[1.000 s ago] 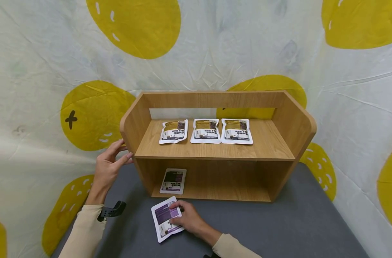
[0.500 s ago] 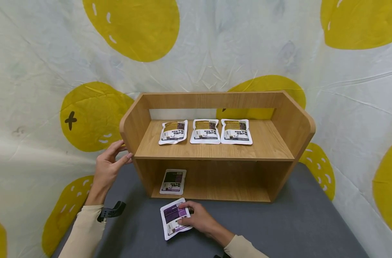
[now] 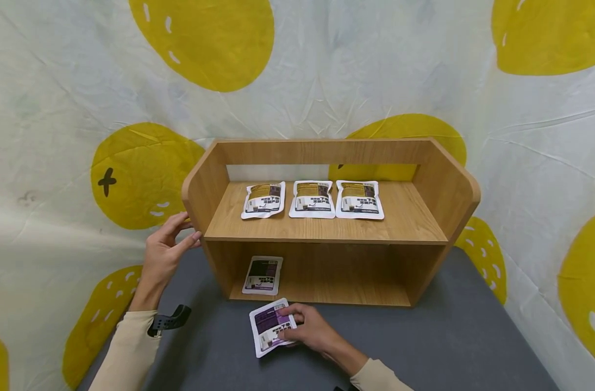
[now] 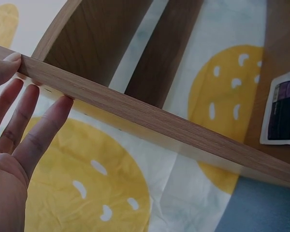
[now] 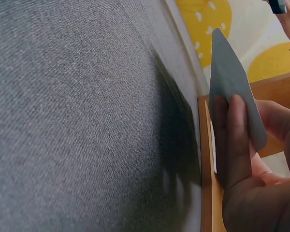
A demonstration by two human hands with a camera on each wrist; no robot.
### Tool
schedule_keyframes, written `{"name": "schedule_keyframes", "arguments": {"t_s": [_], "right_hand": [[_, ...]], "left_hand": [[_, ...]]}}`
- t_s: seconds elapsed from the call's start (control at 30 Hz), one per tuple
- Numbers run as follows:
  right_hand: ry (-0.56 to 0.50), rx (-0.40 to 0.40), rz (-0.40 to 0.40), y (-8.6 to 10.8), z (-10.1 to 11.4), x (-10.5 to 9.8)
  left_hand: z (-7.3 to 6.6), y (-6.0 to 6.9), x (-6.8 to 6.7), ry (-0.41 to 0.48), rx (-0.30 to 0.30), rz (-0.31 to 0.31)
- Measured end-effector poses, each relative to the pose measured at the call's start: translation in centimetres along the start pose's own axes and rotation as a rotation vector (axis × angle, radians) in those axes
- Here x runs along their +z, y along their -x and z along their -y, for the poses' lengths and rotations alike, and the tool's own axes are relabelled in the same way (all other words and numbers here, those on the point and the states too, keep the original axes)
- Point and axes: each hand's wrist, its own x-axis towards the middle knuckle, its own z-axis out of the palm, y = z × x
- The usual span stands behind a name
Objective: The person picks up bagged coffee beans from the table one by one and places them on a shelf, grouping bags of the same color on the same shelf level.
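In the head view my right hand [image 3: 313, 329] pinches a flat white pouch [image 3: 268, 323] with a purple label, just in front of the wooden shelf [image 3: 321, 302]. The right wrist view shows the pouch's plain grey back [image 5: 232, 72], tilted and apart from the cloth, fingers across it. My left hand [image 3: 166, 255] touches the shelf's left side panel, fingers fairly straight; in the left wrist view its fingertips meet the panel [image 4: 135, 111]. A dark-and-purple-labelled pouch [image 3: 263, 275] leans in the lower compartment's left end. Three brown-labelled pouches [image 3: 263, 200] lie in a row on the upper board.
Grey cloth [image 3: 424, 347] covers the table beneath the shelf. Behind and beside it hangs a pale curtain [image 3: 307, 81] with big yellow shapes. The shelf's right side panel [image 3: 449, 190] rises at the other end. A dark band [image 3: 170, 319] circles my left wrist.
My right hand has carried the purple-labelled pouch to the right along the shelf's front. My left hand and the shelved pouches stay put.
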Motion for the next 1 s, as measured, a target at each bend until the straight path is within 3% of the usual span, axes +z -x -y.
{"name": "schedule_keyframes", "arguments": {"t_s": [0.73,1.0], "right_hand": [[0.003,0.001,-0.085,1.2,1.0,-3.1],[-0.062,0.04,-0.104,1.5,1.7,-3.9]], "left_hand": [[-0.1,0.1,0.1,0.024,-0.003,0.005],[0.0,0.0,0.1,0.018,-0.006,0.002]]}}
